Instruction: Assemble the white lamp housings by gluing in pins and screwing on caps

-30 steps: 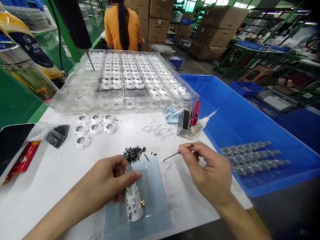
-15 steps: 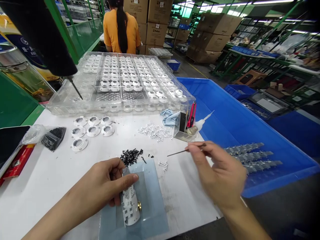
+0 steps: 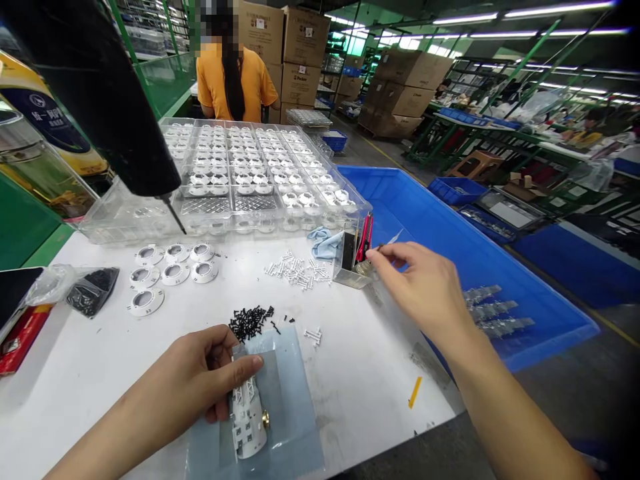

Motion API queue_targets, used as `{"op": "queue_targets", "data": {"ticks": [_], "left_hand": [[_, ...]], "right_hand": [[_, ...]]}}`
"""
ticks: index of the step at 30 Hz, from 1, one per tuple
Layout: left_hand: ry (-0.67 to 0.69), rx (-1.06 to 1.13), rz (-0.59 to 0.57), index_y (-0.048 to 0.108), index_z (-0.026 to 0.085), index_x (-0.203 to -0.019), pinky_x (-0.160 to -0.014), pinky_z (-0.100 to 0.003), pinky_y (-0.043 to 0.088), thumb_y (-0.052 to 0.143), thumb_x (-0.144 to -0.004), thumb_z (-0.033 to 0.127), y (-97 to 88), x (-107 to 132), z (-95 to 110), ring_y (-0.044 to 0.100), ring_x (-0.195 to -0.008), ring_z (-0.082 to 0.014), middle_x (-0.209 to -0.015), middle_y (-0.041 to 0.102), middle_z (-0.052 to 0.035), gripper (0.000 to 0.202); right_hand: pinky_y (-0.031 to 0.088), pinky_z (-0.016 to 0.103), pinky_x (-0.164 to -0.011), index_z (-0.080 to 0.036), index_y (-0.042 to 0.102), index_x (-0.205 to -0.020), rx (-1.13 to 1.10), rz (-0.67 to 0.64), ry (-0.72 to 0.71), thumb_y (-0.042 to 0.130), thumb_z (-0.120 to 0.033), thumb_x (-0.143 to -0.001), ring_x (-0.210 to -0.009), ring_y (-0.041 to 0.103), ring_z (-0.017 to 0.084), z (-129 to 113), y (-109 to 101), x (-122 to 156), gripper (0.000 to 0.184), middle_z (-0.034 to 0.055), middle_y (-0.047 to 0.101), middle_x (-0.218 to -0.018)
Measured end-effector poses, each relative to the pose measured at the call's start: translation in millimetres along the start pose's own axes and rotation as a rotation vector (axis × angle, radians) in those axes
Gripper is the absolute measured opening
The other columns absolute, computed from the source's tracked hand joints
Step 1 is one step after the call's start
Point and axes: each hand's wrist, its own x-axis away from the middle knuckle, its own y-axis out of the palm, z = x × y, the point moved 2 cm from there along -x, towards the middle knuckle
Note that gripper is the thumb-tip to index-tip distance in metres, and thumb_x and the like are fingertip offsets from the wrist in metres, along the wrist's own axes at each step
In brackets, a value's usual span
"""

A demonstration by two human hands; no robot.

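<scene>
My left hand is closed on the grey upper end of a white tapered model part. The part has lattice detail, small grey squares and a gold knob on its right side. It lies on a pale blue plastic sheet. Beyond that hand is a heap of small black pieces. My right hand is pinched at the clear holder, beside a red-handled cutter. What its fingertips grip is mostly hidden; only a small dark bit shows.
White ring parts and white sprue pieces lie on the table. A clear compartment tray stands behind. At right, a blue bin holds grey parts. A black power screwdriver hangs at upper left. A person in orange is beyond.
My right hand has moved up and left to the holder. The thin metal tool that stuck out from its fingers no longer shows clearly. My left hand keeps its grip; the view has shifted.
</scene>
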Motion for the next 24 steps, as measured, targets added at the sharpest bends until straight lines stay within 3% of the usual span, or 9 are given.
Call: {"op": "queue_targets", "data": {"ticks": [2,7,9,15,24], "left_hand": [[-0.004,0.005,-0.001,0.046,0.024,-0.072,-0.056,-0.030,0.045,0.067,-0.084,0.065,-0.1,-0.1,0.1,0.060,-0.053,-0.0196,-0.053,0.066,0.0015,0.048],[-0.012,-0.002,0.003,0.047,0.024,-0.073,-0.056,-0.030,0.046,0.065,-0.084,0.068,-1.0,-1.3,1.8,0.059,-0.053,-0.0194,-0.053,0.066,0.0006,0.049],[-0.009,0.002,0.005,0.048,0.023,-0.073,-0.056,-0.030,0.046,0.066,-0.083,0.068,-1.2,-1.4,2.7,0.060,-0.053,-0.0197,-0.054,0.066,0.0004,0.049],[-0.003,0.042,0.005,0.050,0.023,-0.074,-0.055,-0.030,0.048,0.066,-0.084,0.067,-0.7,1.0,3.9,0.061,-0.053,-0.0197,-0.053,0.064,0.0014,0.048],[-0.021,0.040,-0.006,0.051,0.023,-0.074,-0.056,-0.030,0.048,0.068,-0.086,0.060,-1.3,2.3,6.4,0.063,-0.055,-0.0200,-0.055,0.064,0.0020,0.043]], "right_hand": [[0.043,0.032,-0.065,-0.026,0.075,-0.082,-0.005,0.002,0.006,0.068,-0.040,-0.092,-0.072,0.065,0.019,-0.6,-2.5,-0.4,0.018,-0.0004,0.073,-0.082],[0.046,0.034,-0.069,-0.023,0.075,-0.088,-0.151,0.334,0.026,0.071,-0.035,-0.091,-0.079,0.064,0.020,-12.5,-26.4,11.4,0.013,0.0050,0.074,-0.092],[0.048,0.035,-0.073,-0.023,0.075,-0.090,-0.269,0.390,0.021,0.072,-0.027,-0.090,-0.082,0.065,0.021,-18.7,-27.3,25.5,0.005,0.0056,0.074,-0.092],[0.050,0.031,-0.066,-0.023,0.074,-0.086,-0.481,0.102,-0.027,0.069,-0.017,-0.090,-0.073,0.065,0.015,-36.7,5.7,73.0,0.009,0.0000,0.072,-0.082],[0.046,0.029,-0.059,-0.020,0.071,-0.085,-0.517,0.054,-0.066,0.069,-0.013,-0.089,-0.066,0.058,0.012,-44.1,17.2,75.6,0.008,-0.0010,0.070,-0.078]]}}
